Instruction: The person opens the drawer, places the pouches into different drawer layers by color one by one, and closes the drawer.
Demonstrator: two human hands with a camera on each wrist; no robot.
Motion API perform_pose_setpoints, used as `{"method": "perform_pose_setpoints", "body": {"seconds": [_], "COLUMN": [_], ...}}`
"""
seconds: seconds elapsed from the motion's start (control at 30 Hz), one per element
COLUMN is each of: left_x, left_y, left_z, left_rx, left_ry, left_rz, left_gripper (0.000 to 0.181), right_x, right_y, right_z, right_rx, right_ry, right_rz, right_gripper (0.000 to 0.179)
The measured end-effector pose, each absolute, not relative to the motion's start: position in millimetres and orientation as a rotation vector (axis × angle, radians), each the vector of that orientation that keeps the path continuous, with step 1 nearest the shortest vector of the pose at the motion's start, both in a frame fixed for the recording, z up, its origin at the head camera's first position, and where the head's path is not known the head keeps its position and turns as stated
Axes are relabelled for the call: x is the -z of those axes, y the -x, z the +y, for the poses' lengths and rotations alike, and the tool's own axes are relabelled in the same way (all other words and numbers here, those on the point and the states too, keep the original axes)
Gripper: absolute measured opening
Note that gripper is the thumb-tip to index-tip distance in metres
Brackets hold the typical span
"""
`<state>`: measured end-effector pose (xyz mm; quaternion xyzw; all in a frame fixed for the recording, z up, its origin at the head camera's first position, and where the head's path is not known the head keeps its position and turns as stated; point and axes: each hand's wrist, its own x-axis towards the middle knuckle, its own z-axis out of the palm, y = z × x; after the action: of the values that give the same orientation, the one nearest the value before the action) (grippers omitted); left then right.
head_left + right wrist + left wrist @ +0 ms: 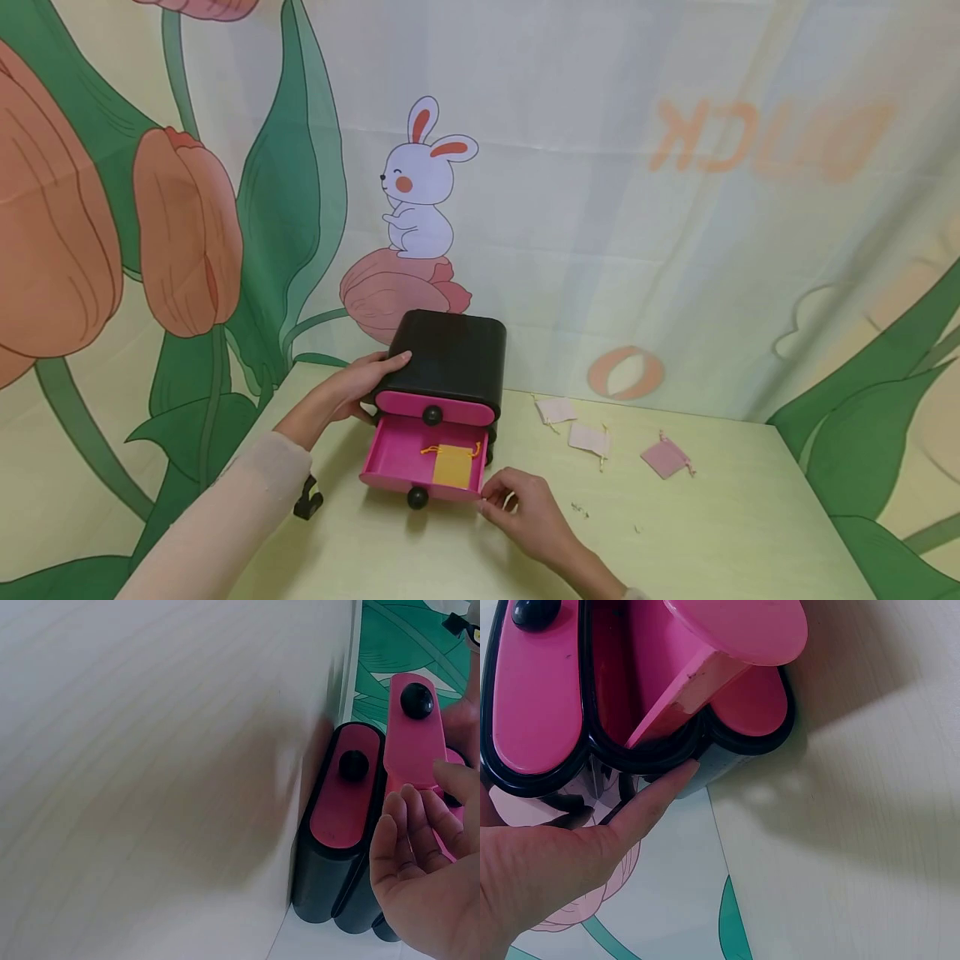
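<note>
A black cabinet [450,350] with pink drawers stands toward the back of the table. My left hand [363,383] holds its left side, thumb over the top edge. Its middle drawer [393,450] is pulled out, while the top drawer [405,405] and the bottom drawer [346,802] are in. Inside the pulled-out drawer, at its right, lies a yellow drawstring pouch [453,467]. At the right end of that drawer's front, my right hand [528,508] pinches the edge between thumb and curled fingers.
Right of the cabinet lie two pale pouches, one farther back [556,410] and one nearer [589,439], and a mauve pouch [666,458]. Tiny items [579,509] are scattered on the table nearer me. A printed curtain [555,250] hangs behind the table.
</note>
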<state>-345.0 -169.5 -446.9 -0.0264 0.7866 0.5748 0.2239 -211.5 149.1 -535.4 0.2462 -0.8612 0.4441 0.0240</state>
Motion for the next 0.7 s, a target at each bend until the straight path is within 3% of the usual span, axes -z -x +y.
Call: {"method": "perform_pose_setpoints", "body": {"seconds": [0.23,0.7], "left_x": [448.1,450.9], "left_y": [344.3,343.8], "left_z": [-169.9,-170.8], "left_rx": [-1.587,-1.597], "left_ry": [0.074,0.074], "left_rz": [2.164,2.159], "left_gripper": [0.097,0.100], "right_x": [535.8,539.6], "right_y": [217.8,264.4], "right_z": [146.4,137.3], "right_rx": [-1.311,-1.185], "right_ry": [-0.751,-0.481], "right_rz": [-2.598,-2.530], "right_gripper": [0.016,0.018]}}
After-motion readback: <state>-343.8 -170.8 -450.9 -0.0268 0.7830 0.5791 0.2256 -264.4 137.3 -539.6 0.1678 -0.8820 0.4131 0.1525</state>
